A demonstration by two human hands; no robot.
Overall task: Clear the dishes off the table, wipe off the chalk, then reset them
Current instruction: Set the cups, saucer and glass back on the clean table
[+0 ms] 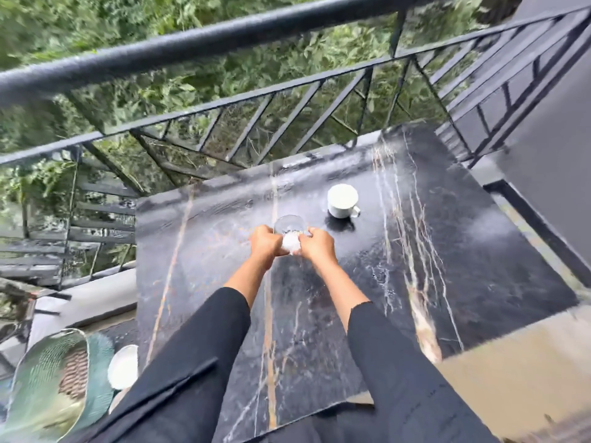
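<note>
A black marble table (447,251) with pale veins stands on a balcony, its far edge just beside a black metal railing (192,49). Green leaves (96,14) fill the daylit view beyond. Tan floor (511,362) shows past the table's right edge.

Your table (447,251) is a black marble slab with gold and white veins, with pale hazy smears (489,231) on its top. A white cup (342,201) stands upright toward the far right, handle pointing right. A clear glass (289,223) stands upright near the middle, and your left hand (265,243) and right hand (316,246) pinch a crumpled white wad (291,246) against its near side. A white dish (123,366) lies off the table, beside its near left edge
</note>
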